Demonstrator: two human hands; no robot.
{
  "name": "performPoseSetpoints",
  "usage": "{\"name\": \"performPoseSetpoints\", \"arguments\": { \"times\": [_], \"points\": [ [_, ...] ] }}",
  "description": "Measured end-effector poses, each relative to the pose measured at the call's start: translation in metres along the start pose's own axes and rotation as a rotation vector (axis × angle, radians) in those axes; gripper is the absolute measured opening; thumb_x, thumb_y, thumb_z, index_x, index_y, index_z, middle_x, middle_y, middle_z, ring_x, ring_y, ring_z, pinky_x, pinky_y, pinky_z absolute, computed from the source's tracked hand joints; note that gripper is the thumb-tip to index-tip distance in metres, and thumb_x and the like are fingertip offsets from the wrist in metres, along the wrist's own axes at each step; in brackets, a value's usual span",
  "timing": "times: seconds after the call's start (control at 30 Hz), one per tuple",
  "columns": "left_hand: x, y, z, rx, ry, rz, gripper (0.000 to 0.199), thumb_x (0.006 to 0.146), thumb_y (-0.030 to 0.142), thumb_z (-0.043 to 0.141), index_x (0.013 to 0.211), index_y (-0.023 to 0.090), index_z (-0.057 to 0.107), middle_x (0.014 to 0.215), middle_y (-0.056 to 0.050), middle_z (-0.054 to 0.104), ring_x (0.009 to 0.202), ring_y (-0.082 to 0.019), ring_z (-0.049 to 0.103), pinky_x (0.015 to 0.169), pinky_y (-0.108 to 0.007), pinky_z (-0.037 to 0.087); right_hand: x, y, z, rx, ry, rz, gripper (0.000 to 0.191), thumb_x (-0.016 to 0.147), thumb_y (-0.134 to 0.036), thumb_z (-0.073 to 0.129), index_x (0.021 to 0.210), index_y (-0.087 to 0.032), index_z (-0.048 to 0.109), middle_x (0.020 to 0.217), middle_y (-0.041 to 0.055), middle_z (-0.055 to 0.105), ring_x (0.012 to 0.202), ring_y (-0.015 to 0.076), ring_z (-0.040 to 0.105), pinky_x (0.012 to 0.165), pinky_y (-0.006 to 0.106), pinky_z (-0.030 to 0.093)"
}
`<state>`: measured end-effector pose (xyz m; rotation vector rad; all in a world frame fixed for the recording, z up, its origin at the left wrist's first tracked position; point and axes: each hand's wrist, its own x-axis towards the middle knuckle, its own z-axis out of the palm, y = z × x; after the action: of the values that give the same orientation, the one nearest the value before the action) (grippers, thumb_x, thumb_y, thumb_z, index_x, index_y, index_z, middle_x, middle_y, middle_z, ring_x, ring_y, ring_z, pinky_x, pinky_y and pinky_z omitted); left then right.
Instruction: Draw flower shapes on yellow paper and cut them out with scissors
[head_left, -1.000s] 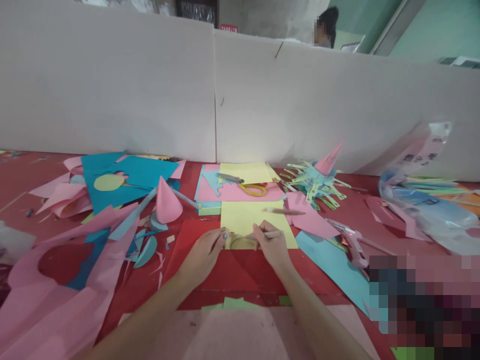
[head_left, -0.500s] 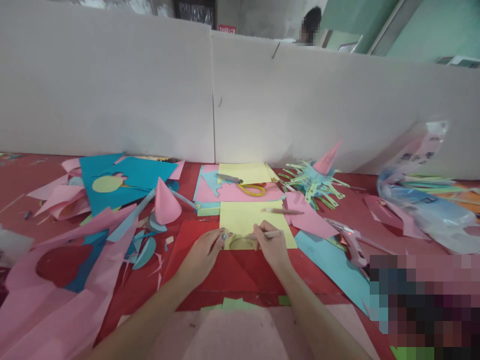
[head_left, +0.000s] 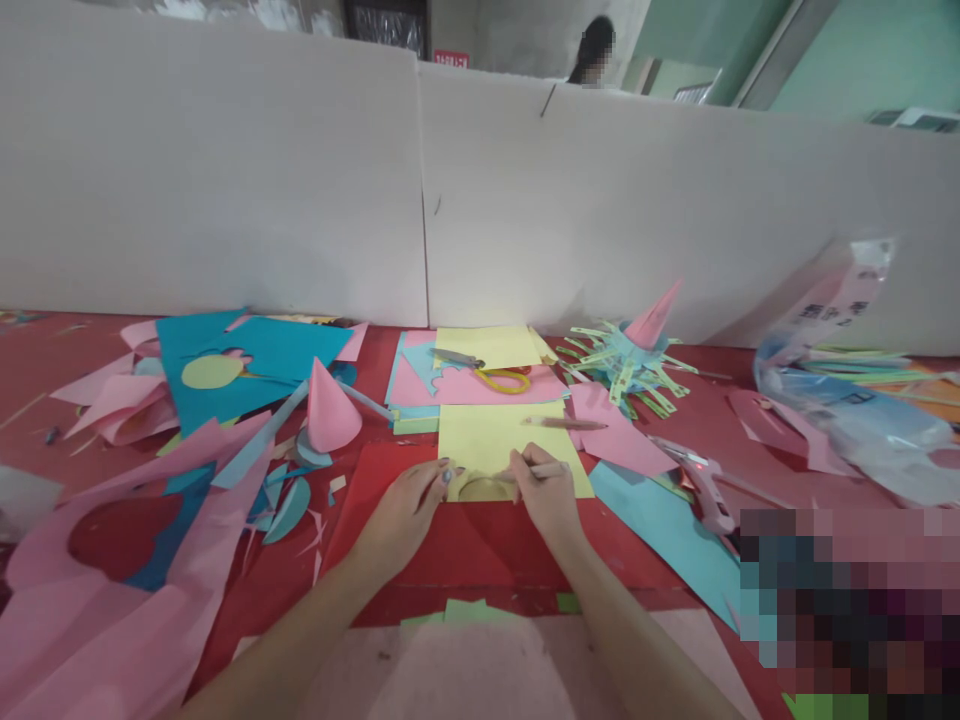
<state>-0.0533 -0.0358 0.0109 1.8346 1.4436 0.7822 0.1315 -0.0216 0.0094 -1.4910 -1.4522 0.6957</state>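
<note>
Resting at the left edge of the yellow sheet [head_left: 487, 435], the left hand [head_left: 415, 492] has its fingers bunched; whether they pinch anything, I cannot tell. The right hand [head_left: 545, 490] pinches a pen [head_left: 553, 469] over the sheet, which overlaps a red sheet [head_left: 465, 545] on the counter [head_left: 709, 415]. The paper looks light, bendable and easily creased, likely to skid: best pinned flat by its edges. The slim pen suits a grip near its tip.

desk [head_left: 255, 570]: red | front sheet [head_left: 491, 440]: pale yellow | scissors [head_left: 478, 364]: yellow handle | cone [head_left: 331, 412]: pink | fringed model [head_left: 637, 368]: pink tip, blue body, green strips | partition [head_left: 262, 180]: off-white
</note>
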Motion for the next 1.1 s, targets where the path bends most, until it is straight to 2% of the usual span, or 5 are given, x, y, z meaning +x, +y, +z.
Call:
{"name": "performPoseSetpoints", "arguments": {
  "times": [0.23,0.43,0.67,0.97,1.1],
  "points": [
    [-0.0003,-0.0007,0.0,-0.004,-0.005,-0.002,0.042,0.087,0.043,0.028,0.108,0.023,0.057,0.117,-0.004,0.057,0.113,-0.018,0.046,0.098,-0.035,0.033,0.001,0.0047,0.0021,0.012,0.063,0.045,0.03,0.076,-0.025,0.043,0.05,-0.021,0.028,0.042,-0.0067,0.031,0.046,0.0098,0.051,0.038,0.017,0.026],
    [-0.0003,0.0001,-0.0002,0.011,-0.008,-0.006,0.041,0.087,0.042,0.028,0.108,0.022,0.057,0.118,-0.004,0.057,0.113,-0.017,0.047,0.099,-0.033,0.032,-0.0012,-0.001,0.0006,-0.012,0.015,0.013,0.033,0.078,-0.028,0.043,0.048,-0.021,0.029,0.035,-0.0085,0.03,0.034,0.0076,0.039,0.041,0.018,0.029],
    [-0.0006,-0.0009,0.0003,0.012,-0.008,-0.006,0.041,0.087,0.042,0.028,0.11,0.022,0.056,0.118,-0.003,0.057,0.113,-0.017,0.046,0.099,-0.033,0.031,-0.0007,0.0056,0.0004,-0.015,0.098,0.034,0.031,0.075,-0.023,0.044,0.05,-0.021,0.027,0.042,-0.0069,0.035,0.045,0.0097,0.049,0.042,0.018,0.029],
    [0.0002,-0.0009,-0.0001,0.009,-0.014,0.02,0.04,0.087,0.041,0.028,0.108,0.023,0.057,0.117,-0.003,0.057,0.113,-0.017,0.046,0.099,-0.034,0.032,-0.0038,-0.0017,-0.0013,-0.039,0.027,0.023,0.034,0.078,-0.028,0.042,0.048,-0.021,0.03,0.033,-0.0082,0.034,0.034,0.0077,0.039,0.041,0.018,0.03],
    [-0.0002,-0.0017,0.0004,0.009,-0.009,0.036,0.039,0.087,0.039,0.028,0.107,0.023,0.057,0.116,-0.002,0.058,0.112,-0.016,0.047,0.099,-0.032,0.033,-0.0036,-0.0001,-0.0005,-0.098,0.101,-0.008,0.032,0.075,-0.024,0.041,0.049,-0.022,0.023,0.038,-0.0076,0.029,0.039,0.0083,0.037,0.039,0.019,0.025]
  ]
}}
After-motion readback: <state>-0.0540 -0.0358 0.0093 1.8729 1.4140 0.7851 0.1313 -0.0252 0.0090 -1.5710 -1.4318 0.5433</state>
